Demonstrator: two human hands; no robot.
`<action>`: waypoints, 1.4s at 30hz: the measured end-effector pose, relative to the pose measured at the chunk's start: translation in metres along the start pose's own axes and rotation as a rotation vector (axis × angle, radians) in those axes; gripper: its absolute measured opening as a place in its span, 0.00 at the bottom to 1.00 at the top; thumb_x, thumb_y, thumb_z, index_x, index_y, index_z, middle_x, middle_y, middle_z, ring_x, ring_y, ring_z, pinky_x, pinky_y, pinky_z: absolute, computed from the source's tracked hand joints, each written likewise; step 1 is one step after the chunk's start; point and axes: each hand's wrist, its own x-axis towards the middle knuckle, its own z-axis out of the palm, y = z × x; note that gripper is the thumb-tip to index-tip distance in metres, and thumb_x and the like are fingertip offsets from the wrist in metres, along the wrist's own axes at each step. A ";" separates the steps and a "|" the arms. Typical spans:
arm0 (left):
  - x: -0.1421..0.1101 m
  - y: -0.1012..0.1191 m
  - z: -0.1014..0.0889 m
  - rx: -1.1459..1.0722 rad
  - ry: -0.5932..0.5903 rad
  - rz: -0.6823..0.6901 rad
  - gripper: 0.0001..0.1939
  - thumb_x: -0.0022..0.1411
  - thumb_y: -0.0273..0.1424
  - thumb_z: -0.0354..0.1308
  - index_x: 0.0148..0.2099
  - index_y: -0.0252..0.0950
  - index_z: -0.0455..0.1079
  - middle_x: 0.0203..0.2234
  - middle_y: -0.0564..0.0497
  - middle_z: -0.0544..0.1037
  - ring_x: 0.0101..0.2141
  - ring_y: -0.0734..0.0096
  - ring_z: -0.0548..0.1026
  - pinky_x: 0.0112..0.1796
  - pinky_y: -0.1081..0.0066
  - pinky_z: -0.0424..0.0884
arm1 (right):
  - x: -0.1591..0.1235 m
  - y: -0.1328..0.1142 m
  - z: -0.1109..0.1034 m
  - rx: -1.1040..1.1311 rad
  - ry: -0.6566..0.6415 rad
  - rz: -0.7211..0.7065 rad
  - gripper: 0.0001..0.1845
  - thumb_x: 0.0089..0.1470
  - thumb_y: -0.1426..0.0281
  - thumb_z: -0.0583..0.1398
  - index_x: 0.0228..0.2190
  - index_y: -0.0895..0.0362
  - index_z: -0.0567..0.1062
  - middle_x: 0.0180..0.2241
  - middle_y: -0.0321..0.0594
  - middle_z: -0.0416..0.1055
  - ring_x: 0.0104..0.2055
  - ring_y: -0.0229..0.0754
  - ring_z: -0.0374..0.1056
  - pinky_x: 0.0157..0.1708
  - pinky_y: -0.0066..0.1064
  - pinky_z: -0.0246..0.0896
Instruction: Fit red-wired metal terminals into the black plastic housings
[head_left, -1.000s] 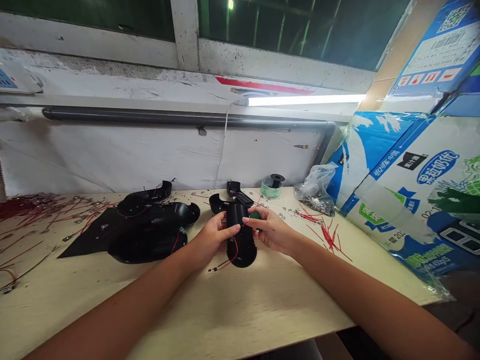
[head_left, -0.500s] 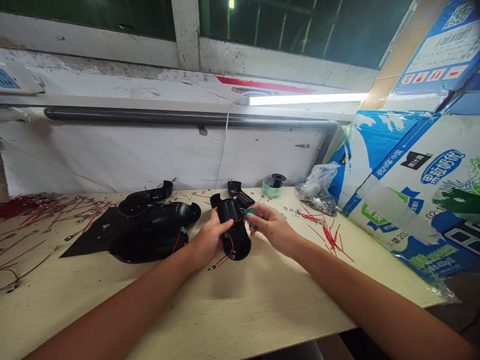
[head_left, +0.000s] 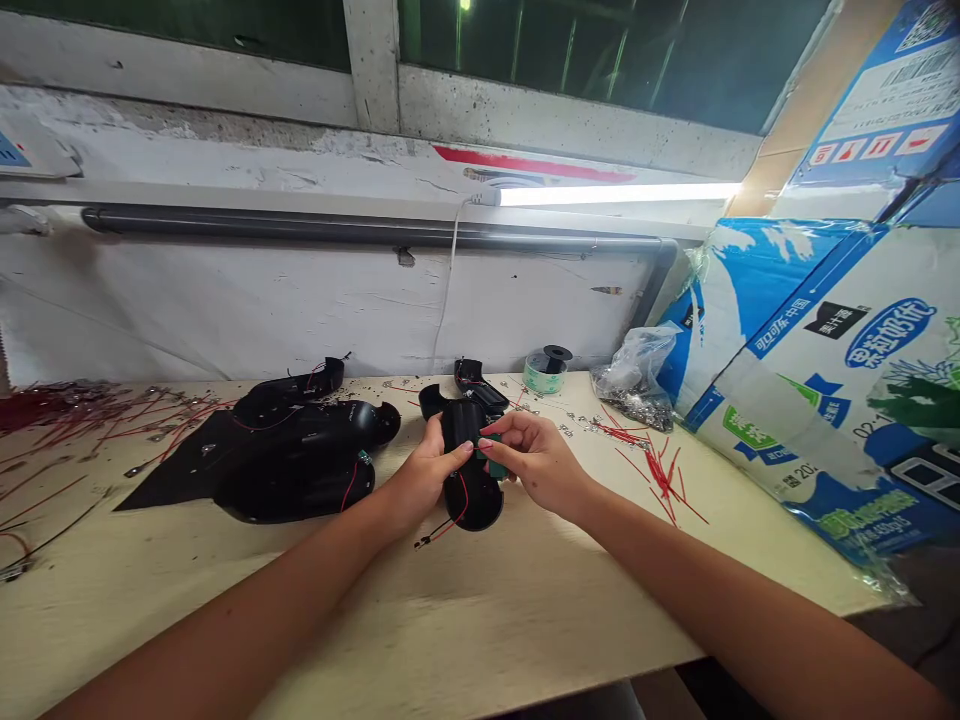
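Observation:
In the head view, a curved black plastic shell (head_left: 474, 505) is tilted up over the middle of the table, gripped along its left side by my left hand (head_left: 420, 480). A thin red wire and a black wire trail off its lower end. My right hand (head_left: 544, 462) pinches a small flat green piece (head_left: 495, 464) against the shell's right side; its exact kind is unclear. The thumbs of both hands are close together over the shell's front. Behind it a smaller black plastic part (head_left: 480, 388) lies on the table.
Several black shells (head_left: 292, 475) lie at left, near scattered red wires (head_left: 161, 420). Right of my hands are more red wires (head_left: 664, 475), a roll of clear green tape (head_left: 544, 376) and a plastic bag of small metal parts (head_left: 637, 395). Blue cartons (head_left: 810, 350) border the table's right side.
My right hand has brought the green piece leftward and slightly down onto the shell, and more of the green now shows. The left hand keeps its hold on the shell.

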 end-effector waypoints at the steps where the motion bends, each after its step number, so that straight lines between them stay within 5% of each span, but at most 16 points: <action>1: 0.000 -0.001 0.000 0.002 -0.006 -0.003 0.29 0.60 0.35 0.65 0.60 0.39 0.58 0.52 0.45 0.74 0.50 0.59 0.74 0.50 0.61 0.67 | 0.000 0.000 0.001 0.007 -0.001 0.010 0.22 0.46 0.55 0.72 0.33 0.58 0.75 0.21 0.33 0.69 0.22 0.35 0.64 0.20 0.26 0.51; 20: 0.004 -0.006 -0.003 0.054 0.006 0.045 0.28 0.59 0.35 0.66 0.58 0.38 0.60 0.51 0.45 0.74 0.52 0.56 0.72 0.53 0.57 0.66 | 0.000 -0.004 0.004 -0.023 0.047 0.026 0.23 0.44 0.53 0.72 0.31 0.58 0.75 0.19 0.31 0.66 0.18 0.32 0.57 0.17 0.26 0.46; 42: 0.007 -0.010 -0.005 0.228 0.067 0.102 0.28 0.59 0.37 0.65 0.58 0.37 0.61 0.46 0.46 0.75 0.49 0.57 0.72 0.50 0.60 0.68 | 0.004 0.004 0.006 -0.045 0.051 0.030 0.24 0.43 0.52 0.71 0.30 0.57 0.72 0.19 0.32 0.68 0.18 0.33 0.59 0.16 0.25 0.47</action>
